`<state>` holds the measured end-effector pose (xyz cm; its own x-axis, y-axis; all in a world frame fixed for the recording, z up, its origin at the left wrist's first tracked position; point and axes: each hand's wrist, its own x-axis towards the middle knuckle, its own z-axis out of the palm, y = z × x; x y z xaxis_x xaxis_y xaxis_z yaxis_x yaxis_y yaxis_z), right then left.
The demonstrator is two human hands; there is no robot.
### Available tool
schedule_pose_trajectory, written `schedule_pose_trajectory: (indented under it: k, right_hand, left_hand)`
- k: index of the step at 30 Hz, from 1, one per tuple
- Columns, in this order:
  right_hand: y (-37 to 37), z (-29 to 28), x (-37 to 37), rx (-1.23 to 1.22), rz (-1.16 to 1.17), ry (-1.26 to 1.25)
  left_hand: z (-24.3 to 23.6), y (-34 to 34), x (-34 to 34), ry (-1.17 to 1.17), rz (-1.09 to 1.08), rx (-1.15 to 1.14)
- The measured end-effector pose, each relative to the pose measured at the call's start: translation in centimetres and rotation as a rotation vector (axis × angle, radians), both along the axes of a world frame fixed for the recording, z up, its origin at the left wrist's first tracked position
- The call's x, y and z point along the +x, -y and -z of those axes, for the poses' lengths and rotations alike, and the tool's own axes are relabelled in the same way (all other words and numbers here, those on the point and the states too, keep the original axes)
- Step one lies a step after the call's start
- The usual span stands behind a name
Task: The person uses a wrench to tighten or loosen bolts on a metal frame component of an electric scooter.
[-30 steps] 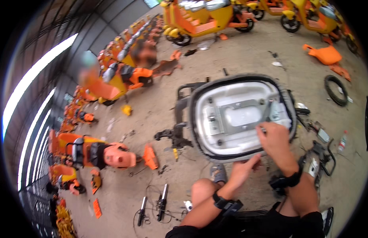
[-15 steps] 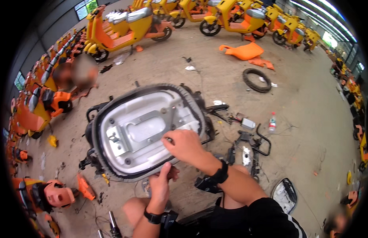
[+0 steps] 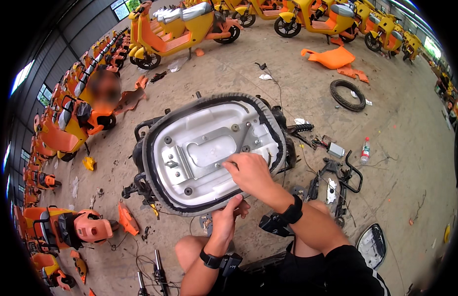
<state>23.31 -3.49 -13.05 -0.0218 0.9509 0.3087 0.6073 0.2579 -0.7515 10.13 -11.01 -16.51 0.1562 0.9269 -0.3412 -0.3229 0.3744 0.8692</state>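
An upturned scooter seat point(image 3: 204, 185) lies in front of me, its pale plastic underside up and a grey cover edge around it. A metal bracket plate point(image 3: 188, 166) with several nuts and studs is fixed across its middle. My right hand point(image 3: 250, 173) is over the near right part of the underside, thumb and fingers pinched beside a nut at the bracket's near edge. Whatever sits in that pinch is too small to make out. My left hand point(image 3: 226, 220) holds the seat's near rim, thumb against the edge and fingers curled.
Black frame parts point(image 3: 138, 153) show beneath the seat. To the right lie a grey box point(image 3: 336, 150) with wires, a plastic bottle point(image 3: 365, 151), a black bent tube point(image 3: 356, 178) and a tyre point(image 3: 348, 95). Yellow scooters point(image 3: 184, 35) line the back; an orange panel point(image 3: 128, 219) lies left.
My view has turned, so the seat and surroundings appear farther right. The pinched fingers of my right hand have come nearer the bracket's nut. My left hand keeps its place at the rim.
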Motion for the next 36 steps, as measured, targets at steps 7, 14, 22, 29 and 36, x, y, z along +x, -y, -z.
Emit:
schedule_pose_trajectory:
  k: [7,14,22,29,36]
  right_hand:
    - [-0.3,-0.9,-0.1,-0.075,0.026,-0.141]
    - [0.5,-1.8,0.8,0.101,0.088,-0.326]
    - [1.8,-2.2,0.6,0.196,-0.024,-0.261]
    - [1.1,-1.9,4.3,0.418,0.035,-0.199]
    - [1.4,-0.6,9.3,0.202,0.178,-0.489]
  left_hand:
    - [0.4,0.0,0.1,0.007,0.0,0.006]
    - [0.3,0.2,-0.3,-0.018,0.024,0.03]
    - [0.3,0.2,-0.1,-0.008,0.041,0.021]
    - [0.1,0.1,-0.3,0.003,-0.003,0.023]
    - [-0.7,0.1,-0.5,-0.052,0.003,0.084]
